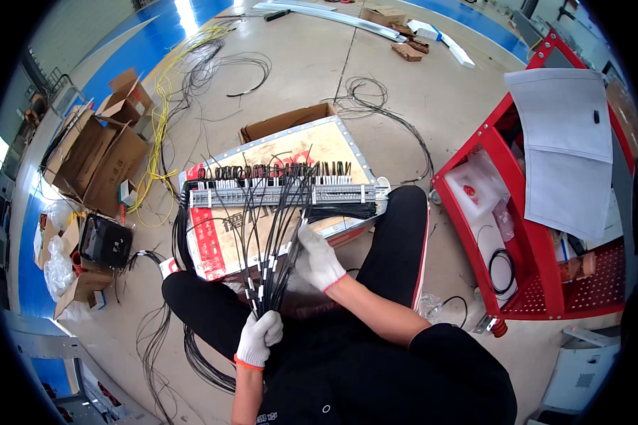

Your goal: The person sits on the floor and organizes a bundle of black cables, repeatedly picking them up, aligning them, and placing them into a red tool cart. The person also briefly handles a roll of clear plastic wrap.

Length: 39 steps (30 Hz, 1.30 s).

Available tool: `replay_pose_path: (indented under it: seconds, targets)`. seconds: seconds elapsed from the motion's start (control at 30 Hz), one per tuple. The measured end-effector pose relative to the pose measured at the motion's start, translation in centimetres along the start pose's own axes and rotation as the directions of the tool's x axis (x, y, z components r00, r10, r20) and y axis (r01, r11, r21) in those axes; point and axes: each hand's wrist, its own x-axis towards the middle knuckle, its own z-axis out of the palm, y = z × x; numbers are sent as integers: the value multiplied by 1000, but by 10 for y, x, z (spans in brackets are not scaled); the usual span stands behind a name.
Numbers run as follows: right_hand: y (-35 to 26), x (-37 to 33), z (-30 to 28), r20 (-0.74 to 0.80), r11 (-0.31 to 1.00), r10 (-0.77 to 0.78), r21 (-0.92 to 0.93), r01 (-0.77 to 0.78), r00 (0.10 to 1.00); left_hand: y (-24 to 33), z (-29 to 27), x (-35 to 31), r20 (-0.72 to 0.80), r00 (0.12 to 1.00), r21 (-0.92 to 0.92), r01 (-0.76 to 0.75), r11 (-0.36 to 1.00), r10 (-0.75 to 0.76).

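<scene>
My left hand (260,338), in a white knit glove with an orange cuff, is closed round the lower part of a bundle of thin black wires (271,283). White marker sleeves sit on several wires just above the fist. From there the wires fan upward over a grey slotted terminal strip (276,196), which lies across a wooden case (326,145). My right hand (319,261), gloved in white too, is at the bundle's right side, its fingertips together against a black wire; the exact pinch is partly hidden. Looped black wire ends stand in a row along the strip's far side.
Cardboard boxes (99,166), a black box-shaped device (105,241) and yellow cable (159,134) lie to the left. At right stands a red metal cart (507,283) holding a white tub and coiled cable. Loose black cables (383,106) trail over the floor. My bent legs flank the case's near side.
</scene>
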Motion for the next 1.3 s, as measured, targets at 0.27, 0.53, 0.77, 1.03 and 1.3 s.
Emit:
replay_pose_path:
  seconds: [0.27, 0.53, 0.77, 1.03, 1.3]
  targets:
    - [-28, -3, 27, 53, 999, 26, 42, -29, 998, -6, -10, 2, -128, 992, 95, 1, 995, 11]
    - [12, -34, -15, 134, 955, 228, -223, -195, 964, -9, 3, 7, -185, 982, 212, -8, 977, 48]
    - [-8, -19, 5, 1, 964, 91, -251, -88, 996, -5, 14, 2, -240, 967, 197, -42, 980, 90]
    - [-35, 5, -16, 30, 989, 138, 43, -140, 990, -11, 14, 4, -275, 960, 238, 11, 971, 57]
    - [12, -76, 7, 28, 348, 132, -937, -20, 991, -21, 10, 5, -263, 955, 380, -27, 924, 136]
